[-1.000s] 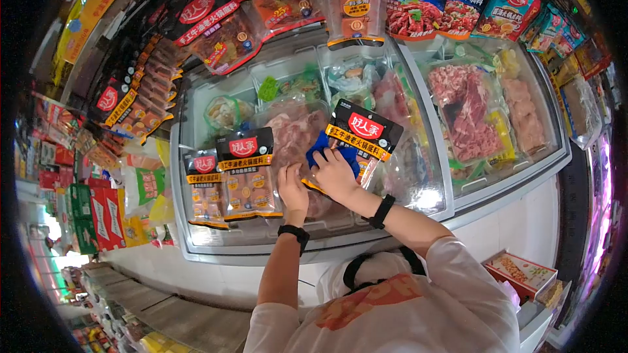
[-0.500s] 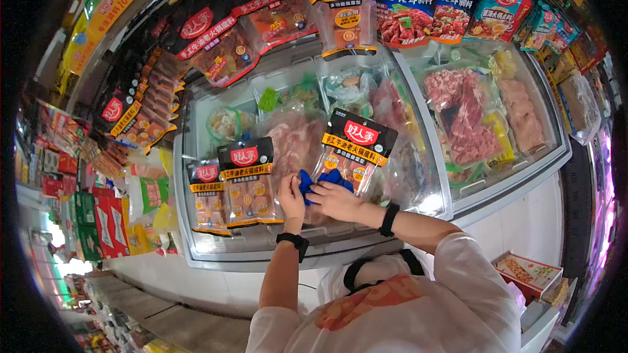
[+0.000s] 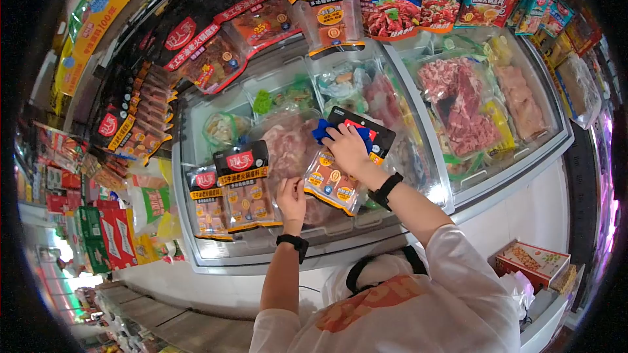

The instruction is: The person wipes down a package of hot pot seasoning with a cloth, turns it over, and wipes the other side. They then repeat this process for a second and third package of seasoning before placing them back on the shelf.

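My right hand (image 3: 347, 149) presses a crumpled blue cloth (image 3: 322, 131) onto the upper part of a hotpot base packet (image 3: 333, 180). This packet has a black top, a yellow band and a clear window, and it lies tilted on the glass lid of a chest freezer (image 3: 196, 248). At the packet's lower left edge, the fingers of my left hand (image 3: 292, 202) are curled in and seem to hold it. Two like packets, a nearer one (image 3: 247, 186) and a farther one (image 3: 208, 202), lie to the left of my left hand.
Under the glass lie bagged meat (image 3: 458, 104) and other frozen food. Along the back edge stand red-banded packets (image 3: 196, 52) and crayfish seasoning pouches (image 3: 390, 6). A row of packets (image 3: 140, 114) stands at the left. A red and white box (image 3: 533, 261) sits at the lower right.
My right hand has moved up and right with the blue cloth, from the packet's lower part to its top. The packet has turned and shifted down. My left hand has come off the cloth.
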Demonstrator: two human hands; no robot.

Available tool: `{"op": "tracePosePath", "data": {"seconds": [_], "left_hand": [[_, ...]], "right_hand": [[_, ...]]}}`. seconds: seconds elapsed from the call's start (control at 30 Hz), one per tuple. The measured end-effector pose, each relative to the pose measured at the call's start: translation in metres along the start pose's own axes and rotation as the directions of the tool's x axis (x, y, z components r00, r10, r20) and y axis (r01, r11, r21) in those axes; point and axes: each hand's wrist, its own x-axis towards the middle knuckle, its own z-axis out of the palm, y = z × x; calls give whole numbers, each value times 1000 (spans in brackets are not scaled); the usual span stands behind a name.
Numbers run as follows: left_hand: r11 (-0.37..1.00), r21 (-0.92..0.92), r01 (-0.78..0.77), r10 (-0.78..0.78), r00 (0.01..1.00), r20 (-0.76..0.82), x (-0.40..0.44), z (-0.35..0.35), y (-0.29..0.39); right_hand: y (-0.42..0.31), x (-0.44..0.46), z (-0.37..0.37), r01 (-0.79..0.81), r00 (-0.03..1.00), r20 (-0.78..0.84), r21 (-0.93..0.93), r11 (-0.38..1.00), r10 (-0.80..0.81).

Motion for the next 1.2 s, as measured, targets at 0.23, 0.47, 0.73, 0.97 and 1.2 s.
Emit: {"op": "tracePosePath", "data": {"seconds": [0.23, 0.47, 0.73, 0.97, 1.2], "left_hand": [[1000, 20, -8, 8, 1000, -11, 1, 4, -1], [999, 46, -26, 26, 1000, -9, 3, 3, 0], [999, 10, 35, -35, 999, -8, 0, 5, -4], [994, 46, -96, 97, 995, -28, 1, 9, -12], [996, 40, -86, 87, 996, -35, 1, 12, -15]], "right_hand": [[10, -5, 11, 9, 997, -78, 144, 990, 2], [14, -17, 27, -195, 972, -126, 53, 979, 200], [41, 4, 27, -204, 977, -46, 49, 978, 206], [57, 16, 18, -286, 957, 60, -7, 958, 285], [45, -46, 13, -59, 997, -48, 169, 984, 68]]}}
